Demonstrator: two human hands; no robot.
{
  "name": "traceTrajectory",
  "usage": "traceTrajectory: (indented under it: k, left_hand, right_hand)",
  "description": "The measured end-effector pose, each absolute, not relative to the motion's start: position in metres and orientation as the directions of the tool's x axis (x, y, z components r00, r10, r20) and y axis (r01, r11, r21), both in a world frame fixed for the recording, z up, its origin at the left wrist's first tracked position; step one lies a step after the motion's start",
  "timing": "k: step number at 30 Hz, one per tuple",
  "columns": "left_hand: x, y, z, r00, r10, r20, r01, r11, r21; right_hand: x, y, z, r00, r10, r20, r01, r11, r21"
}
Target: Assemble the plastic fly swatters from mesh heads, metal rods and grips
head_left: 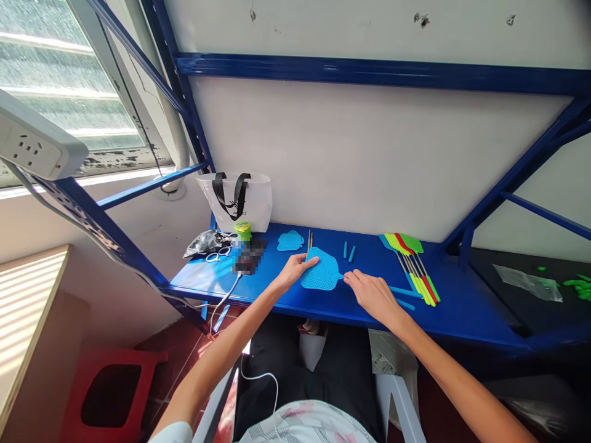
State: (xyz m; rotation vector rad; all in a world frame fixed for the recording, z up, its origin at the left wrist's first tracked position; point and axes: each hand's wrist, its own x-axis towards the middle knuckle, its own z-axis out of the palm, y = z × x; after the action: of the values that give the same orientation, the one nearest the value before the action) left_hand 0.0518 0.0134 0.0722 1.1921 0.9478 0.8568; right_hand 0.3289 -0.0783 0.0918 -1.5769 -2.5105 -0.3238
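Note:
My left hand [298, 269] pinches the edge of a blue perforated fly swatter head [322, 271], thumb on top. At the narrow neck of that head, my right hand [367, 290] has its fingers closed. Whether a metal rod is inside the right hand is hidden. Blue handles [406, 292] lie just beyond the right hand on the desk. Behind the held head are thin metal rods [310, 237] and, to their left, more blue swatter heads [290, 240]. Two short blue tubes [349, 251] lie farther back. Several finished-looking fly swatters [415, 267] in blue, yellow, red and green are fanned out at right.
The blue desk [277, 295] meets a wall under a blue metal frame [369, 74]. At its left are a white bag [253, 197], a green tub [242, 231], scissors [218, 253] and a blurred-out phone [250, 257] with a white cable [225, 299]. A red stool [113, 394] stands lower left.

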Motion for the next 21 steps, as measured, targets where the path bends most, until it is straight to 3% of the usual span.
traceTrajectory:
  k: [4, 9, 17, 19, 21]
  left_hand:
    - [0.045, -0.005, 0.085, 0.392, 0.918, -0.049, -0.08, 0.087, 0.993]
    - [0.018, -0.028, 0.107, 0.523, 0.838, -0.155, 0.161, 0.081, 0.984]
    - [0.011, -0.068, 0.112, 0.469, 0.883, 0.003, 0.183, -0.101, 0.978]
    - [-0.002, -0.071, 0.117, 0.419, 0.908, 0.0, 0.203, -0.093, 0.975]
    - [-0.037, -0.068, 0.125, 0.262, 0.965, -0.005, 0.198, -0.048, 0.979]
  right_hand:
    - [0.317, -0.078, 0.094, -0.49, 0.838, 0.24, 0.868, 0.494, 0.049]
    - [0.314, -0.087, 0.099, -0.569, 0.744, 0.349, 0.813, 0.574, 0.102]
    - [0.309, -0.086, 0.121, -0.721, 0.531, 0.445, 0.671, 0.694, 0.26]
    - [0.323, -0.078, 0.125, -0.718, 0.523, 0.459, 0.674, 0.688, 0.27]
    - [0.359, -0.071, 0.128, -0.636, 0.575, 0.514, 0.75, 0.619, 0.234]
